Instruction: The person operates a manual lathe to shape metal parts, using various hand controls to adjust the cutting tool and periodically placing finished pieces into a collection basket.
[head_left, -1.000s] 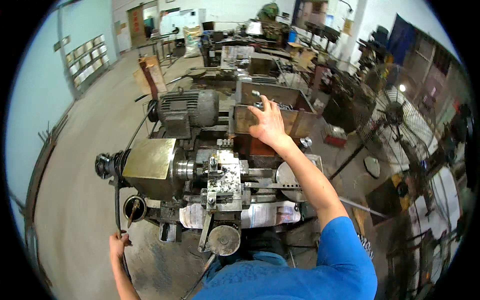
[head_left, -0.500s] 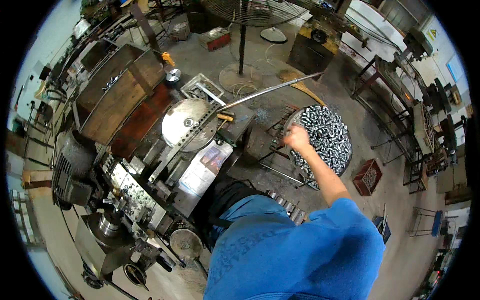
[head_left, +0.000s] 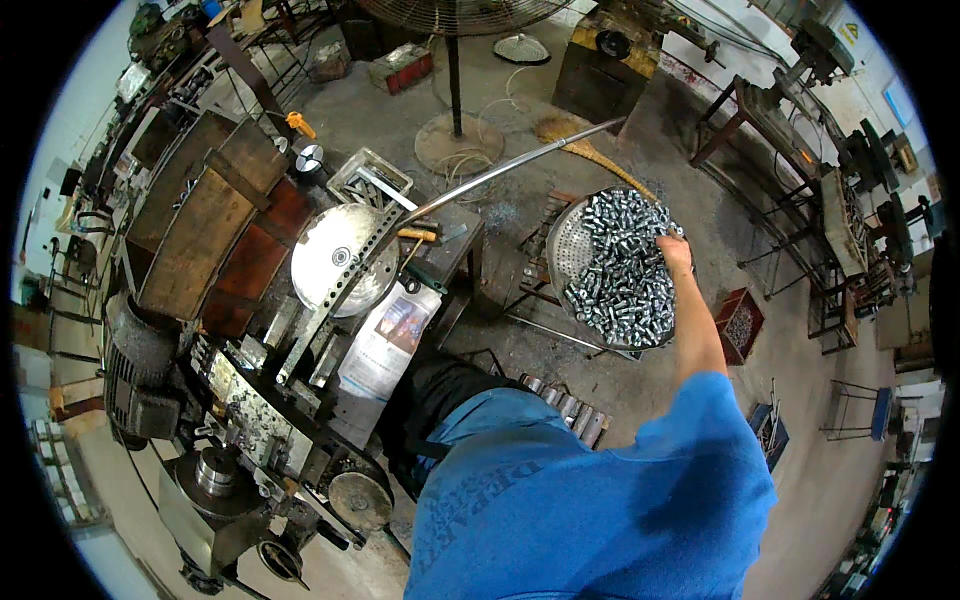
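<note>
My right hand (head_left: 676,252) is at the right edge of a heap of small shiny metal cylinders (head_left: 625,275). Its fingers are curled in against the pieces, and whatever is between them is too small to make out. The heap lies in a round tray with a perforated base (head_left: 568,245), whose left part shows bare metal. My left hand is out of sight; only the blue sleeve and right forearm show.
On the left stands a greasy machine with a round metal disc (head_left: 340,258) and a long lever bar (head_left: 510,172). Beyond the tray are a broom (head_left: 590,150) and a fan stand (head_left: 455,90). A red bin of small parts (head_left: 738,325) is to the right.
My right hand has moved from the tray's left side across to the heap's right edge. The whole view has shifted slightly left.
</note>
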